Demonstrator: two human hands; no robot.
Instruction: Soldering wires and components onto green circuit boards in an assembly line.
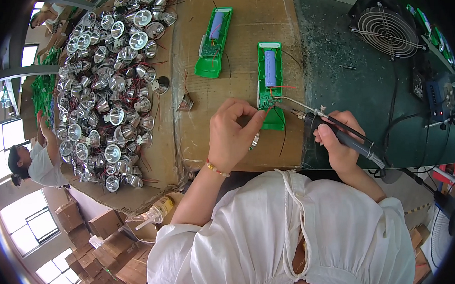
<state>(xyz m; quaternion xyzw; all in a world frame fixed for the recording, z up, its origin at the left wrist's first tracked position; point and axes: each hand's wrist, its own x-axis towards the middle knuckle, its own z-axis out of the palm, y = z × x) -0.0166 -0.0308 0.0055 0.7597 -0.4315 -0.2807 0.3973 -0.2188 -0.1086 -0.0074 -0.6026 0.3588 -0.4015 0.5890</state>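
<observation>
My right hand [343,141] grips a soldering iron [352,141] with a thin metal feed tube beside its tip. The tip points at the small circuit board [265,101] in a green plastic housing [274,123]. A blue cylindrical battery cell [270,68] sits in the upper part of that housing. Over the housing's lower left edge, my left hand [229,131] pinches a thin red wire [271,109] against the board area. Partly hidden under the left hand is a silver reflector [255,141]. Thin dark wires trail beside the housing.
A second green housing [208,67] with a cell lies farther left. Many silver lamp reflectors [117,116] pile up on the cardboard at left, with one loose part [186,103] nearer. A black fan [386,31] and cables stand at right. Another person [38,162] sits beyond the pile.
</observation>
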